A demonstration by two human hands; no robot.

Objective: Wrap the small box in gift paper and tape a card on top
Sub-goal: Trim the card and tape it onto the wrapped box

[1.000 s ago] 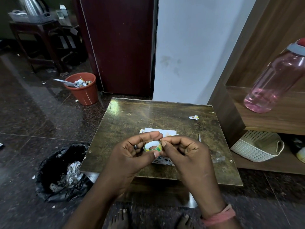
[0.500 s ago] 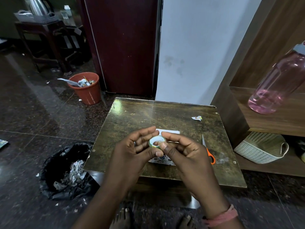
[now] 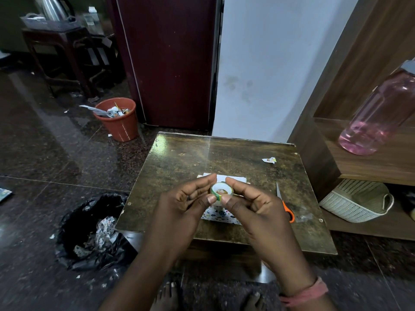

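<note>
A small roll of tape [image 3: 221, 191] with a green and yellow rim is held up above the low brown table [image 3: 184, 167]. My left hand [image 3: 182, 209] pinches its left side between thumb and fingers. From the other side my right hand [image 3: 258, 212] pinches it the same way. Under the hands lies the small box [image 3: 221, 217] in white patterned gift paper, mostly hidden. A white card [image 3: 233, 178] shows at its far edge. Orange-handled scissors [image 3: 285, 207] lie on the table to the right of my right hand.
A paper scrap [image 3: 269, 160] lies at the table's far right. On the floor sit a black bin bag [image 3: 94, 232] at left and a red bucket [image 3: 119, 122] behind. A wooden shelf holds a pink bottle [image 3: 377, 117] and a white basket [image 3: 354, 200] at right.
Both hands kept hold of the tape roll and turned it a little, so its open centre now faces me. The scissors came into view beside my right hand.
</note>
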